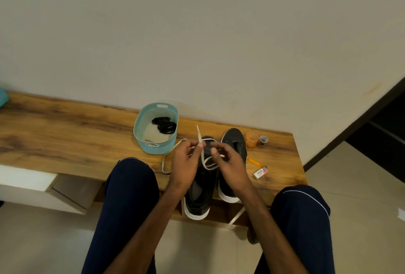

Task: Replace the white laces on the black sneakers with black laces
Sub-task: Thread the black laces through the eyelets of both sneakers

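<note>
Two black sneakers with white soles stand side by side on the wooden bench (65, 133). The left sneaker (198, 199) still carries a white lace (208, 163), loosened into loops. My left hand (186, 164) pinches one end of that lace, whose tip sticks up above my fingers. My right hand (230, 166) has curled fingers at the lace loops over the shoe's tongue. The right sneaker (233, 140) shows bare eyelets. Coiled black laces (164, 125) lie in a light blue basket (140, 127) behind the shoes.
A small orange jar (251, 139) and a little clear jar (263, 140) stand at the bench's right end, with an orange pen (254, 161) and an eraser box (260, 172) nearer me. The wall rises behind the bench. My knees flank the shoes.
</note>
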`<state>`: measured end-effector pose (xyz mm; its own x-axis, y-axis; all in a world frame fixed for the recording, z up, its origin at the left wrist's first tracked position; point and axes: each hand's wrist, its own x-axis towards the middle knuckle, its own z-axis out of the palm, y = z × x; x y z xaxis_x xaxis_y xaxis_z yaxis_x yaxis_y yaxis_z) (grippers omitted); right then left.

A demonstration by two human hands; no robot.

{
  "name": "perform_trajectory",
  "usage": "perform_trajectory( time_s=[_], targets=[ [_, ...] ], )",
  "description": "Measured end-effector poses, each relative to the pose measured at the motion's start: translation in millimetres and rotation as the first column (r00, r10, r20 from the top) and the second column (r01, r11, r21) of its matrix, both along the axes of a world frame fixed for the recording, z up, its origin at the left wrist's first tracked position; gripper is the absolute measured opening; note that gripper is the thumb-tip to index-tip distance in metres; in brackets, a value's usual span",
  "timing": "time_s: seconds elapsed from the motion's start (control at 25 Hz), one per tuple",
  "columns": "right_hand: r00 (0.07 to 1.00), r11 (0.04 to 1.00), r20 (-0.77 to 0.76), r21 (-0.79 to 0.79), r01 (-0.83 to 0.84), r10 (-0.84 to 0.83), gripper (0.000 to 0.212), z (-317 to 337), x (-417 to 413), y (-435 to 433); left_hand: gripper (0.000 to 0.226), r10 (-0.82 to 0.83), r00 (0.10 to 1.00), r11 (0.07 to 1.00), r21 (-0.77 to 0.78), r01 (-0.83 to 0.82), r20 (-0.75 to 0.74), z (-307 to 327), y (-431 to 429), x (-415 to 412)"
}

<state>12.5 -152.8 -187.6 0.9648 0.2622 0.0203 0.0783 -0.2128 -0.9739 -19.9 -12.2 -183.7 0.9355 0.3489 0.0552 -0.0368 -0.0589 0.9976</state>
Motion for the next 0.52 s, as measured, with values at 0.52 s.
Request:
perform_trajectory(
  time_s=[0.52],
  targets=[
    [0.952, 0.915, -0.097, -0.264, -0.306, 0.290, 0.026, -4.7, -7.8, -28.2, 0.018, -0.270, 0.927, 0.543, 0.754, 0.369, -0.259, 0.4, 14.1, -19.6]
  ],
)
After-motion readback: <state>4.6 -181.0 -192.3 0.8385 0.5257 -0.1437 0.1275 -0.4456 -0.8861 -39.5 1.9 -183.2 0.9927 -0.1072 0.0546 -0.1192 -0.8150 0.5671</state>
